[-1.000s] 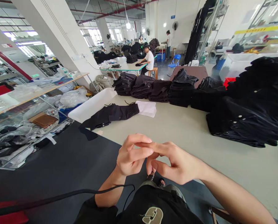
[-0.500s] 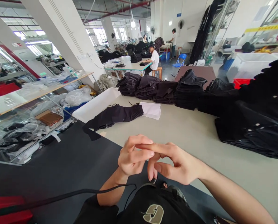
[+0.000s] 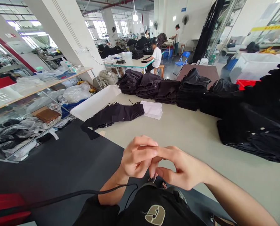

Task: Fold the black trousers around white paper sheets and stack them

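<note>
My left hand [image 3: 136, 158] and my right hand [image 3: 182, 168] meet in front of my chest, over the near edge of a pale table [image 3: 189, 135]. The left hand's fingers are curled around the right hand's outstretched index finger. The right thumb sticks out and its other fingers bend downward. I see no object in either hand. A pair of black trousers [image 3: 116, 114] lies flat farther up the table, with a white folded sheet [image 3: 152, 109] at its waistband.
Stacks of folded black garments [image 3: 154, 84] line the table's far side, and a big black heap [image 3: 259, 122] fills the right. A white bin [image 3: 92, 105] and cluttered shelves [image 3: 36, 88] stand left. A black cable [image 3: 71, 196] crosses my lap. A person [image 3: 156, 56] sits at a distant table.
My hands stay joined and have sunk slightly. The left fingers have closed a bit more over the right index finger. The camera has tilted a little.
</note>
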Demonstrator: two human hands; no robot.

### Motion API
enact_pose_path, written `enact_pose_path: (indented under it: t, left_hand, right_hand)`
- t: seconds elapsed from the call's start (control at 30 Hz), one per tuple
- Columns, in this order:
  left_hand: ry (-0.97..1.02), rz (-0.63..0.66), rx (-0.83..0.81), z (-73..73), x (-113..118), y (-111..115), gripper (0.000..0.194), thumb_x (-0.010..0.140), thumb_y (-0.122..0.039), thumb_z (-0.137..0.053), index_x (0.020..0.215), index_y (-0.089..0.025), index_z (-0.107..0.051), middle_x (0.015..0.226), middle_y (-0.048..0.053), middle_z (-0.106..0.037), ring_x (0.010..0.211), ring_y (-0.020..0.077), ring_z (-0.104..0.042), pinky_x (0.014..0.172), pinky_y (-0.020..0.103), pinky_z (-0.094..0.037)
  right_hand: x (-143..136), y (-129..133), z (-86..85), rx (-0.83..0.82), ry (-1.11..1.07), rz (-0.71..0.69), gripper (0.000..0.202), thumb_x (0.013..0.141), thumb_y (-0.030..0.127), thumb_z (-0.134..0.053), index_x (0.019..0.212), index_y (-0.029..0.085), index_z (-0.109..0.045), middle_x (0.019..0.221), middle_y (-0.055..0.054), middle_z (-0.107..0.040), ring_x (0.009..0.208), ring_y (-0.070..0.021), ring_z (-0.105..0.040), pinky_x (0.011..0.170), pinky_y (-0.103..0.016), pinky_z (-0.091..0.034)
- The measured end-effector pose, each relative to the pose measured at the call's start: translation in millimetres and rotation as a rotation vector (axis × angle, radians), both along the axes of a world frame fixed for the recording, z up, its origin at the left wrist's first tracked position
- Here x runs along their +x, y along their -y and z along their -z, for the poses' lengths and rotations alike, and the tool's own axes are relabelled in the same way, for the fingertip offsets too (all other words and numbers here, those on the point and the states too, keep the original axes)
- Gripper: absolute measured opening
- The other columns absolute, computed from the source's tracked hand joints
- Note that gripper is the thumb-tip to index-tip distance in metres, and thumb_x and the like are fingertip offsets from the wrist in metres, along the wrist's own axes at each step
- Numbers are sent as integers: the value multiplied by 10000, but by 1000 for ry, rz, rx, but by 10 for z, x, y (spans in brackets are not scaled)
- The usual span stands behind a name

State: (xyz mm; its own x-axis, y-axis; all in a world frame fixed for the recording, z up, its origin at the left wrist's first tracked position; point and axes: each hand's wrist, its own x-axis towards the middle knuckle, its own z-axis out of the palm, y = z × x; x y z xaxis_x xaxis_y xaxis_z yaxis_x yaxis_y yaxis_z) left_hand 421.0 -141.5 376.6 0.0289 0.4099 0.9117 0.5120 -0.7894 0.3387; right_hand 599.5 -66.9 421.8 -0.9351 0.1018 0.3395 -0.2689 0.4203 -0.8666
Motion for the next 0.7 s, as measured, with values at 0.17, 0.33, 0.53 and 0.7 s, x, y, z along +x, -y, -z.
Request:
enact_pose_path:
  t: [0.17,0.33,0.53,0.7]
  left_hand:
    - [18,32,32,9,88,-73,207,989,-161,-561,1136,-285,-637,1168,47,-661,846,137,-670,714,353,-649]
    - [27,86,29,13,167,-113,175,979,-146,-581,1089,-274,-626,1199,45,-650,834,130,-670,700,343,-641]
    - [42,96,33,-6,278,-118,202,961,-110,-585,1072,-276,-616,1197,31,-663,779,116,-662,683,332,-633]
    - [46,76,14,16,352,-116,253,970,-131,-587,1168,-287,-610,1148,35,-685,801,125,-679,703,332,-634]
  right_hand:
    - [105,-43,-18,-79,18,-22,413,897,98,-492,1285,176,-610,914,-29,-758,789,-135,-696,695,-261,-577]
    - [206,-68,-47,-131,15,-47,449,887,101,-499,1321,164,-600,898,-29,-759,731,-127,-682,671,-263,-583]
    - [296,-85,37,-137,-31,-44,602,876,92,-503,1471,185,-511,902,-18,-756,793,-138,-704,738,-296,-606]
    - [357,-103,134,-147,-56,-51,562,917,108,-496,1473,188,-521,927,-28,-760,823,-136,-714,779,-307,-610]
